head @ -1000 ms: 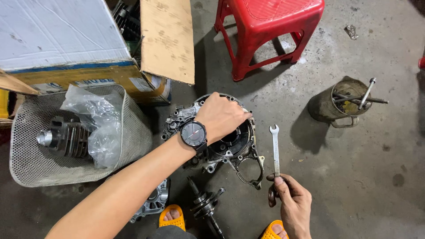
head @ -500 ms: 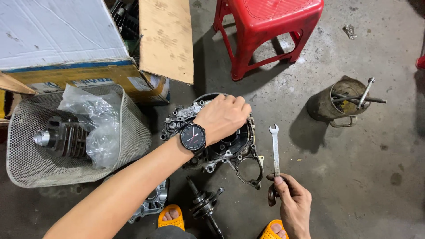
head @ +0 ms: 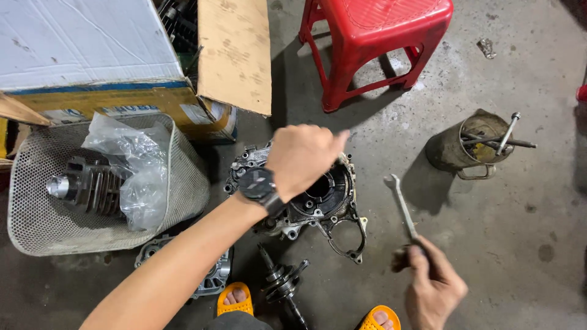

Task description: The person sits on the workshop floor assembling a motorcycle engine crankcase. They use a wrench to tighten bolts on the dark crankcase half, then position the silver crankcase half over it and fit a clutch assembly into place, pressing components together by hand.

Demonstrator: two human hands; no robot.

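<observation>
My left hand [head: 302,156], with a black watch on its wrist, rests palm down on the top of a greasy engine crankcase [head: 327,205] that lies on the concrete floor. My right hand [head: 431,287] grips the lower end of a flat open-ended wrench [head: 400,205], whose jaw points away from me, just right of the crankcase. A crankshaft [head: 282,281] lies on the floor below the crankcase, near my orange sandals [head: 235,297].
A white mesh basket [head: 27,183] at left holds a finned cylinder [head: 85,183] and a plastic bag. Behind it stands an open cardboard box [head: 116,67]. A red plastic stool [head: 379,36] is at the back. A dirty tin with tools [head: 468,146] stands at right. A cover plate [head: 211,278] lies by my forearm.
My left hand has lifted slightly and shifted right over the crankcase. The right hand has tilted the wrench a little to the left.
</observation>
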